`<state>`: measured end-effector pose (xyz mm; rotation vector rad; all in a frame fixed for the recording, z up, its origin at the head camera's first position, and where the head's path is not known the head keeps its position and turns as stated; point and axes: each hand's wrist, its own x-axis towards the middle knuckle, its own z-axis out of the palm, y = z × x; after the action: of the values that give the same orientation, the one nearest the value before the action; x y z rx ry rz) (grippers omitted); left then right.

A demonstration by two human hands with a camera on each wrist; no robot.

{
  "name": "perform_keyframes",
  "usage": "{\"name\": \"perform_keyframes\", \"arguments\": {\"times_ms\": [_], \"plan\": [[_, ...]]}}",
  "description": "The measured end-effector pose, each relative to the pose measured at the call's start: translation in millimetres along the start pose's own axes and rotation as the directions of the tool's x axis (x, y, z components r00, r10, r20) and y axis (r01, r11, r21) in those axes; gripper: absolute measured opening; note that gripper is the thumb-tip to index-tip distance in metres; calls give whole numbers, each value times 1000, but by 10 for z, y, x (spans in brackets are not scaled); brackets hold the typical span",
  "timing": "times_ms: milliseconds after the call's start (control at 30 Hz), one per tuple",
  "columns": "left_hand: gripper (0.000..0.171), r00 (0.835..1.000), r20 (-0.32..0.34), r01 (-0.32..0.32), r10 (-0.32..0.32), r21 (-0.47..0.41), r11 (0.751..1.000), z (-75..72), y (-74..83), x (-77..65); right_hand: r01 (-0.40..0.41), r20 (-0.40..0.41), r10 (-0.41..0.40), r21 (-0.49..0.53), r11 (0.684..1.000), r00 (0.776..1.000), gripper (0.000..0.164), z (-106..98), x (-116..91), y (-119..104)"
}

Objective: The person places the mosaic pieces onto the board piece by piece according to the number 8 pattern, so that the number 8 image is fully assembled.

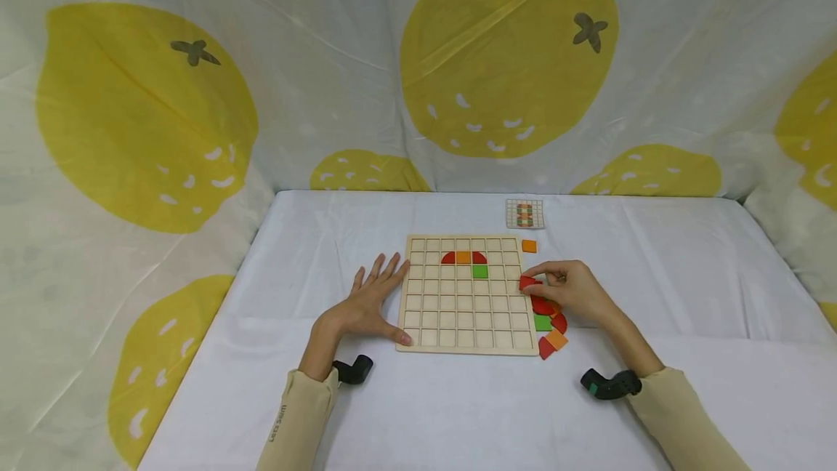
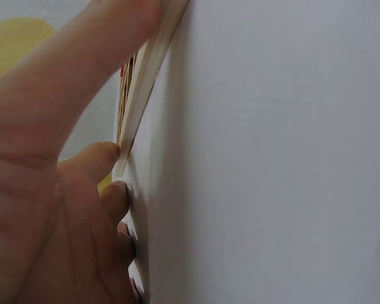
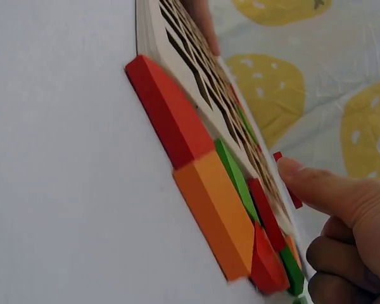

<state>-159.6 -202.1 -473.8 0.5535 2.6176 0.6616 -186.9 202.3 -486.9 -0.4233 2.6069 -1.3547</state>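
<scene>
A square wooden grid board [image 1: 458, 304] lies on the table. My left hand [image 1: 366, 307] is spread along its left side, thumb at the near left corner and fingertips at the left edge. Set in the upper cells are two red quarter-round tiles [image 1: 447, 259], an orange square tile [image 1: 463, 258] between them and a green square tile [image 1: 480, 272] below the right one. Over the board's right edge my right hand [image 1: 575, 293] pinches a red tile [image 1: 526, 282] between thumb and index finger; in the right wrist view that red tile [image 3: 294, 193] stands on edge.
Loose red, orange and green tiles [image 1: 543, 323] are heaped against the board's right edge. A single orange tile [image 1: 529, 246] lies at the far right corner. Behind the board is a small pattern card [image 1: 525, 214]. A lemon-print cloth [image 1: 353, 93] hangs behind the white table.
</scene>
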Motion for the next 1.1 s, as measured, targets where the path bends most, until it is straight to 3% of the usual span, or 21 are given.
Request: {"name": "perform_keyframes", "arguments": {"times_ms": [467,1100], "plan": [[140,1000,-3,-8,8,-15,1000,5,37,3,87,101,-83,-42,995,991,24,392,216,-340],[140,1000,1,5,-5,-12,1000,-5,7,2,89,66,-86,-36,995,994,20,444,254,-304]]}}
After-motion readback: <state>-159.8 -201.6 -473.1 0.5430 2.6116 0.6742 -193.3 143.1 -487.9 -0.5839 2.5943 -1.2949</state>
